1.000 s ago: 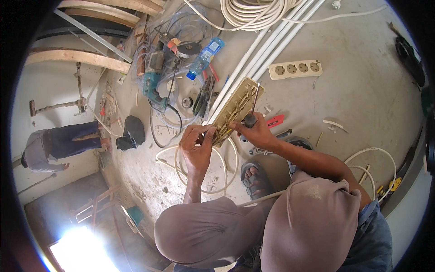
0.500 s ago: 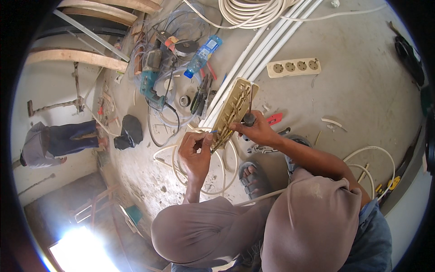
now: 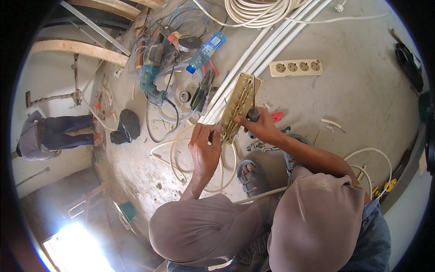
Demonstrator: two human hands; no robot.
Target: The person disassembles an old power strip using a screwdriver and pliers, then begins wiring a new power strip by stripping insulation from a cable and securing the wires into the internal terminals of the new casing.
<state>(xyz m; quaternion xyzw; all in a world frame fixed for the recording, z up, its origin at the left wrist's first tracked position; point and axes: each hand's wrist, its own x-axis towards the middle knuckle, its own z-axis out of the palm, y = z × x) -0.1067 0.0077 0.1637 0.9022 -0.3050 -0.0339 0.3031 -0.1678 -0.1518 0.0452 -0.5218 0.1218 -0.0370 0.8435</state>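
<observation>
An opened cream power-strip housing [image 3: 234, 100], with brass contact strips showing inside, is held up at a slant between my hands. My right hand [image 3: 264, 128] is closed round a screwdriver [image 3: 253, 114]; its black handle is in the grip and its shaft points away from me. The right thumb presses on the near part of the housing. My left hand [image 3: 205, 147] pinches a thin blue wire [image 3: 222, 125] beside the housing's near left edge; the fingers hide most of that wire. A white cable [image 3: 174, 167] lies in loops on the floor below.
A cream socket cover [image 3: 297, 68] lies at the far right, beside white pipes [image 3: 272, 45]. Pliers [image 3: 201, 95], a teal drill [image 3: 152, 77], an angle grinder [image 3: 181, 41] and a plastic bottle [image 3: 206, 52] lie at the left. Another person [image 3: 54, 133] bends over further left.
My left hand has moved slightly right, closer to the housing, and less of the blue wire shows. The right hand still keeps the screwdriver and housing. The view has shifted a little.
</observation>
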